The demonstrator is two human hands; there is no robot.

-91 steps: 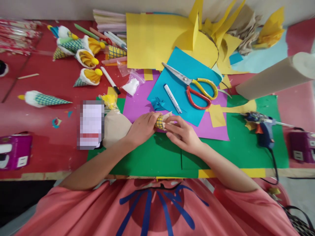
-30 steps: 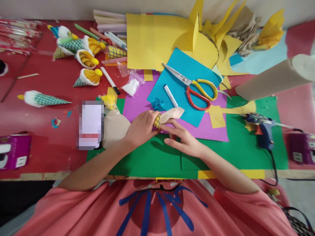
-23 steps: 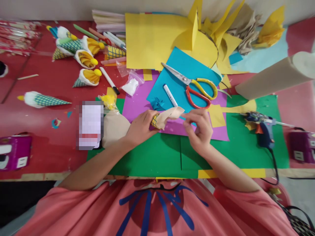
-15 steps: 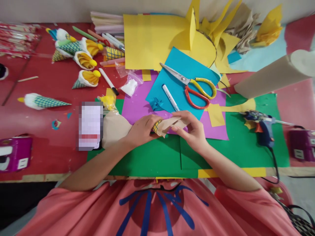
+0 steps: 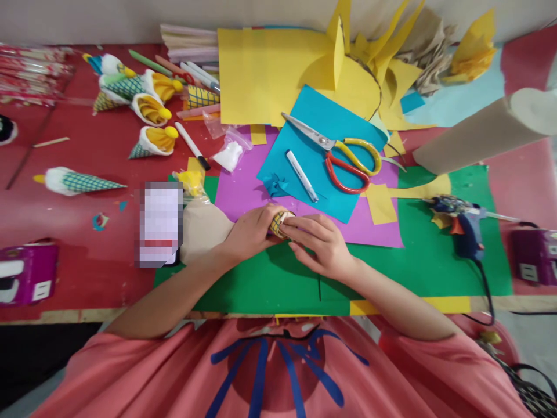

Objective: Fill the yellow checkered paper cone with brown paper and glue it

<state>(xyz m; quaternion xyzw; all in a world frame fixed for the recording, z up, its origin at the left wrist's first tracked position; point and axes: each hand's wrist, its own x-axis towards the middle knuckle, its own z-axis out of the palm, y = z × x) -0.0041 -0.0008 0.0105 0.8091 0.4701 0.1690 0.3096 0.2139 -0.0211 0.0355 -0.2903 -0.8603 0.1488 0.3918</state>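
My left hand [image 5: 250,231] is closed round a small yellow paper cone with a dark grid pattern [image 5: 278,223], held just above the green sheet [image 5: 418,261]. My right hand [image 5: 319,244] is curled over the cone's wide end, pressing a beige paper strip [image 5: 289,216] against it; most of the strip is hidden under my fingers. Both hands meet over the edge of the purple sheet [image 5: 243,186].
Yellow-and-red scissors [image 5: 343,157] and a white marker [image 5: 301,175] lie on a blue sheet [image 5: 331,122]. A blue glue gun [image 5: 461,226] rests at the right. Several finished paper cones [image 5: 148,107] lie at the far left, a beige card tube [image 5: 478,136] at the right.
My right hand pulled the beige strip out to the right, then brought it back. The strip is now wrapped down onto the cone's end under my fingers.
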